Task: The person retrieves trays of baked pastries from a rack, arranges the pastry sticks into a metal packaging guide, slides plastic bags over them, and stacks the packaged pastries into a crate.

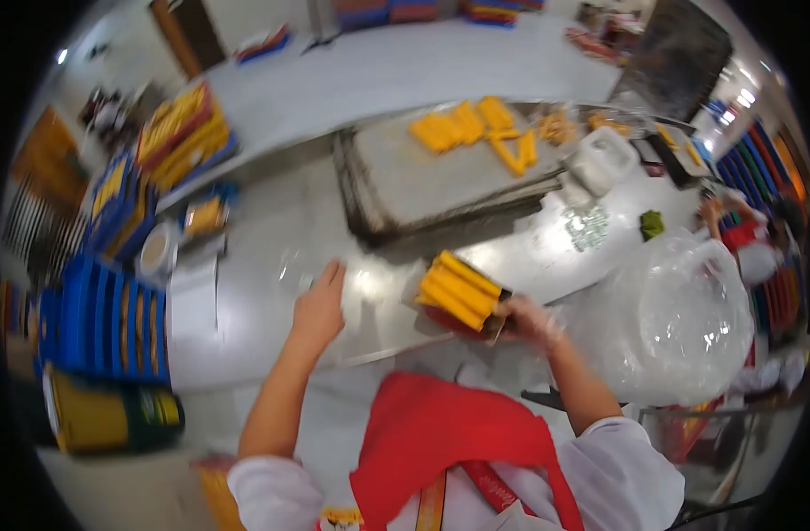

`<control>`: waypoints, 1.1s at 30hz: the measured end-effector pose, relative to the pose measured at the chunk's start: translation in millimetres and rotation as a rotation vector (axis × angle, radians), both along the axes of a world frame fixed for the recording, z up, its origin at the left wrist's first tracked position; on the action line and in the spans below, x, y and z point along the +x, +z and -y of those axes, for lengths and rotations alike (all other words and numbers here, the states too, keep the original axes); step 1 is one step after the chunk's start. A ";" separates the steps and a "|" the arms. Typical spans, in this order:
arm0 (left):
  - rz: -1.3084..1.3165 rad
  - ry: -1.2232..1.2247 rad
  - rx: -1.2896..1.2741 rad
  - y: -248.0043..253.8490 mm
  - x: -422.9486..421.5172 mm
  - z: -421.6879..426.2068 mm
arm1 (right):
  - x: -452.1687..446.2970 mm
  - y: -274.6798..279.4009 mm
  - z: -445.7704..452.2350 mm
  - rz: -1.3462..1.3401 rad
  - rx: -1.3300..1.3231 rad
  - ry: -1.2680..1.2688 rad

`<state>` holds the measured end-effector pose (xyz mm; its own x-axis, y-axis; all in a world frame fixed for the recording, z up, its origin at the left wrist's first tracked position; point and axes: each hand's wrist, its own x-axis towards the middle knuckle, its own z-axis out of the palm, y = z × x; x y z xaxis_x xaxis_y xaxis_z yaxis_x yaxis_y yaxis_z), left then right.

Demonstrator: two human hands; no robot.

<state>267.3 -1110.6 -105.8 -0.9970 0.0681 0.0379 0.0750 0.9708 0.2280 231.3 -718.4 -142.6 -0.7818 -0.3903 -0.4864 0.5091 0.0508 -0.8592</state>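
My right hand (530,322), in what looks like a clear glove, grips the right end of a small dark reddish tray (447,324). Several yellow stick-shaped pieces (460,290) lie stacked side by side on it, at the table's near edge. To the left, my left hand (320,305) is over the steel table (259,327), its fingers curled and pressed together, slightly blurred. Faint clear glints show beside its fingertips; I cannot make out what it holds. Beyond both hands, more yellow sticks (462,126) lie on a stack of large metal baking trays (405,177).
A big clear plastic bag (661,323) bulges at the right, near a white plastic container (604,159) and a green lump (652,224). Blue crates (99,319) and a yellow-and-green bin (113,411) stand left. A person (750,234) is at the far right.
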 end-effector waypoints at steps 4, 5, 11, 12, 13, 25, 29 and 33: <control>0.023 -0.046 0.109 11.0 10.6 -21.7 | -6.1 52.3 27.7 0.002 -0.100 0.305; 0.062 -0.076 0.158 14.7 11.3 -30.4 | -8.5 56.8 31.0 -0.013 -0.107 0.314; 0.005 -0.115 0.322 25.2 19.7 -70.0 | -23.4 67.5 26.9 -0.100 0.254 0.349; -0.002 -0.070 0.300 21.4 17.2 -80.8 | -23.8 66.0 24.7 -0.135 0.387 0.309; -0.009 -0.026 0.278 17.5 13.9 -91.5 | -24.1 63.7 23.3 -0.138 0.388 0.319; 0.060 0.213 0.177 1.9 -4.0 -104.6 | -56.9 37.9 -19.4 -0.060 0.322 0.329; 0.081 0.202 0.239 3.3 -5.6 -83.5 | -58.2 24.0 -34.2 -0.093 0.216 0.132; 0.201 0.137 0.246 15.0 -13.2 -86.5 | -69.7 18.4 -23.7 0.041 -0.083 0.303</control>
